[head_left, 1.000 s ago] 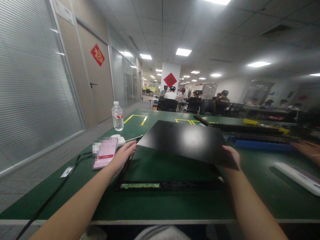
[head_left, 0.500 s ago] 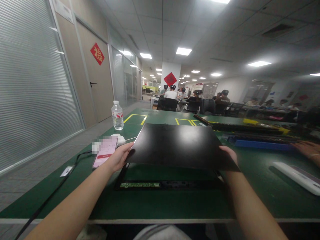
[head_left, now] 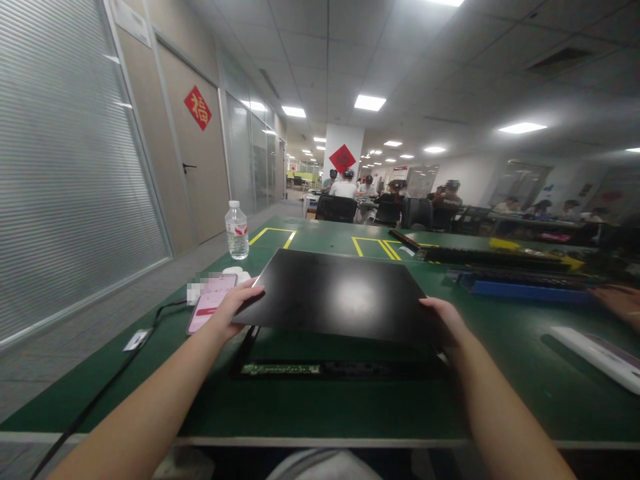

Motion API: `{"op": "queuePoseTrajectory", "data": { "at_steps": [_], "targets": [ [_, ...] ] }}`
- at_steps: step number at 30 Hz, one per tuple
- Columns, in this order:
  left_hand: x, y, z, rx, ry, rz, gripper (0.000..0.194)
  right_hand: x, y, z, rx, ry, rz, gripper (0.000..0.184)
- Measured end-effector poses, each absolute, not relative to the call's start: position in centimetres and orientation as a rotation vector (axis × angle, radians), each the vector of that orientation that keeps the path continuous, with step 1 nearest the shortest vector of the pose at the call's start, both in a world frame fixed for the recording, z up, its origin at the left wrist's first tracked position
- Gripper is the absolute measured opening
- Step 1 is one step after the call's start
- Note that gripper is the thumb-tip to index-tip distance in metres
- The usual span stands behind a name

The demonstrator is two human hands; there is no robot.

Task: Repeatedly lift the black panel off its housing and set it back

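Note:
A thin, glossy black screen panel (head_left: 310,293) is held up in front of me, tilted, with a bright light reflected on it. My left hand (head_left: 237,308) grips its left edge, thumb on top and the other fingers mostly hidden beneath. At the opposite edge, my right hand (head_left: 444,316) is closed on the panel the same way. Below it lies a dark rectangular frame (head_left: 373,370), partly covered by the panel. Along the frame's near side shows a strip of green circuit board (head_left: 280,369).
On the green table (head_left: 320,413), a water bottle (head_left: 237,230) and a phone (head_left: 213,305) stand and lie to the left. A blue bar (head_left: 530,291), dark strips (head_left: 500,258) and a white device (head_left: 595,357) lie right. Another person's hand (head_left: 620,301) reaches in there.
The panel has shifted slightly left and tilted, its right edge moving inward and its left corner dropping. Both hands keep hold of it and have moved along with it.

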State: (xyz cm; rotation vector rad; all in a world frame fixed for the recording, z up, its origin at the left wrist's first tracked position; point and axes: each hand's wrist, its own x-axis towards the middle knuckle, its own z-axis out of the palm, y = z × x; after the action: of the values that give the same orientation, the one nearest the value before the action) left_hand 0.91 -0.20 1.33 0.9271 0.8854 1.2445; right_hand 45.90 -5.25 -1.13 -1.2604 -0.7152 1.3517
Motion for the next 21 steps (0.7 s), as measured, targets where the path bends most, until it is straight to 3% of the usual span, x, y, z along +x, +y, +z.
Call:
{"op": "queuePoseTrajectory", "data": {
  "at_steps": [4,12,21],
  "targets": [
    [0.7,-0.1,1.5,0.892,0.902,1.297,0.032,45.4,-5.2,-1.4,-1.237,-0.725,1.459,0.027],
    [0.5,0.3,1.1,0.891,0.878,1.319,0.029,45.9,-4.3,-1.9,-1.198,-0.722,1.365,0.017],
    [0.7,-0.1,1.3,0.92,0.909,1.323,0.046,46.4,-4.3,-1.8,-1.308,-0.654,1.18,0.04]
  ]
}}
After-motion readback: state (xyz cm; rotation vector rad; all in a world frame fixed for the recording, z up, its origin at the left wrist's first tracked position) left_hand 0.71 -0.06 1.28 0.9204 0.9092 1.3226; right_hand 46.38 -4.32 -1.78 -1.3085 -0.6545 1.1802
